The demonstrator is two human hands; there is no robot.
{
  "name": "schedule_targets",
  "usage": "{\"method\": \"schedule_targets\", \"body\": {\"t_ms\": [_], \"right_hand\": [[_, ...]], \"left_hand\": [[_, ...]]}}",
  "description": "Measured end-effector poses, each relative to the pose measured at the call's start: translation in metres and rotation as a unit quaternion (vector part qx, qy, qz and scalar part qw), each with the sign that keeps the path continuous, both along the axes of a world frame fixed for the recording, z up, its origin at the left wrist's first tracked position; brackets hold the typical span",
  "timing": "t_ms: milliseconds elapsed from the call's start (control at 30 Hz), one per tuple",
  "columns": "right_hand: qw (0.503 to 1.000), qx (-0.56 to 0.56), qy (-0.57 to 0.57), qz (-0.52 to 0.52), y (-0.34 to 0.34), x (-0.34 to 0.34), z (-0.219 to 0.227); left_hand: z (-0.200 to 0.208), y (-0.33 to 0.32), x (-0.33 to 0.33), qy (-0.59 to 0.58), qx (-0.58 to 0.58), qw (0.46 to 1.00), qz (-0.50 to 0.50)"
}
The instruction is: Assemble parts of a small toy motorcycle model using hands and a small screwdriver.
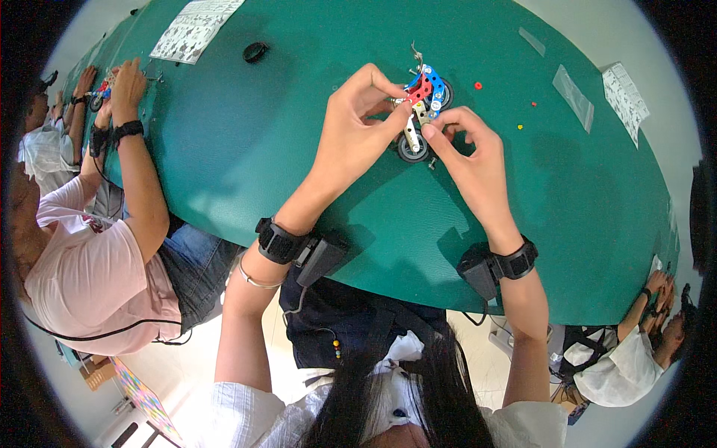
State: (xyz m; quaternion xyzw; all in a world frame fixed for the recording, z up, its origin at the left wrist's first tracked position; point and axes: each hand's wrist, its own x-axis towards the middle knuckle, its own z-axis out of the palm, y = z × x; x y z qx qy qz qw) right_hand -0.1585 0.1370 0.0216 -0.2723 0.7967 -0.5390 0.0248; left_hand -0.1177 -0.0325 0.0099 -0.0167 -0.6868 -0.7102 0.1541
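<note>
A small toy motorcycle (424,89) of red, blue and pale perforated strips is between my hands over the green table. One black wheel (413,149) is at its near end, and the other shows behind the blue strips at the far right. My left hand (351,134) pinches the red part between thumb and fingertips. From the right, my right hand (474,153) is closed in a pinch at the pale strips by the near wheel. Fingers hide some of the joints. Close to that wheel is a small metal bolt (432,163).
Small red (478,86) and yellow pieces (520,127) lie to the right, near a clear plastic bag (573,97). A black tyre (255,51) and a printed sheet (194,31) lie far left; another sheet (626,103) is far right. Co-workers sit on both sides.
</note>
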Motion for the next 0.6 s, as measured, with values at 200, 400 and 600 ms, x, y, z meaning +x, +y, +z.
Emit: {"method": "schedule_targets", "body": {"t_ms": [200, 400, 600], "right_hand": [[0.981, 0.127, 0.148, -0.014, 0.015, -0.006, 0.016], [0.969, 0.089, 0.229, -0.032, 0.016, -0.005, 0.028], [0.94, 0.143, 0.309, -0.004, 0.019, -0.008, 0.023]], "left_hand": [[-0.001, 0.001, 0.001, -0.023, -0.015, 1.0, -0.014], [0.01, 0.007, 0.004, -0.059, -0.037, 0.995, -0.066], [0.009, 0.009, 0.004, -0.046, -0.068, 0.994, -0.071]]}}
